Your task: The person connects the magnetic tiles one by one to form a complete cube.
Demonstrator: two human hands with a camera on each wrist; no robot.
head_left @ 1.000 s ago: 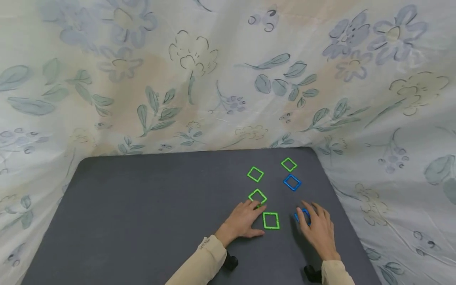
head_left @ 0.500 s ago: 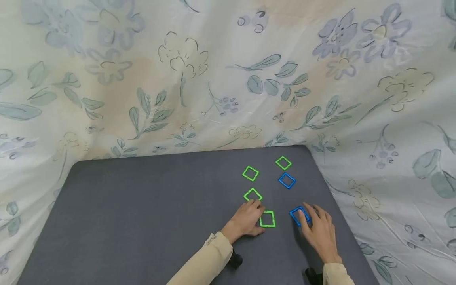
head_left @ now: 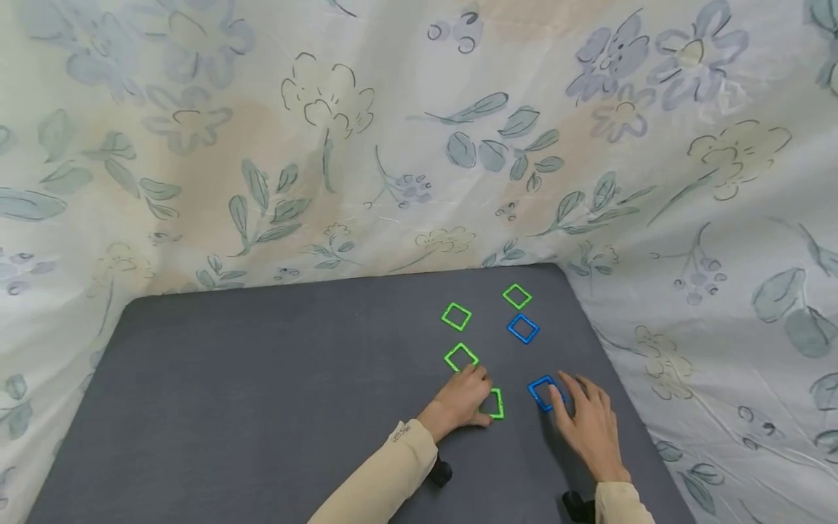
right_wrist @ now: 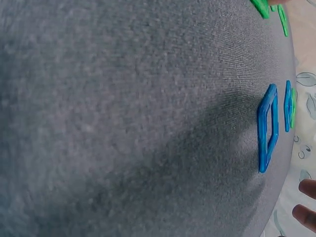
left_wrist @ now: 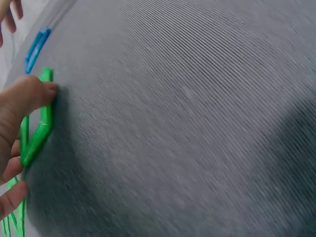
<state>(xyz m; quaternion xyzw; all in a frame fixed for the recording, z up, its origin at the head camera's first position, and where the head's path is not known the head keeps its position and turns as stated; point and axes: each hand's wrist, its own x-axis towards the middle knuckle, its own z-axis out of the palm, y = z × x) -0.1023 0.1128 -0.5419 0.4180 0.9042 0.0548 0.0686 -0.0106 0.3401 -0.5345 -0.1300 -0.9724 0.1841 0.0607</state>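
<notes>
Frame, green (head_left: 500,405), at R side of your L hand (head_left: 460,399), pinched betw. thumb & fingers. Blue frame (head_left: 537,398) lies to its R on the desk (head_left: 262,400), just L of your R hand (head_left: 589,427), which is nearer it, fingers relaxed, gripping nothing. Both approx. sq.: no long axis.

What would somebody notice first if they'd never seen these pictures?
Probably the bright squares: four green and two blue, on the right part of the dark table. The left hand touches the nearest green square, while the right hand is by the nearer blue square. Behind the table, the big flowery cloth likely catches the eye too.
</notes>
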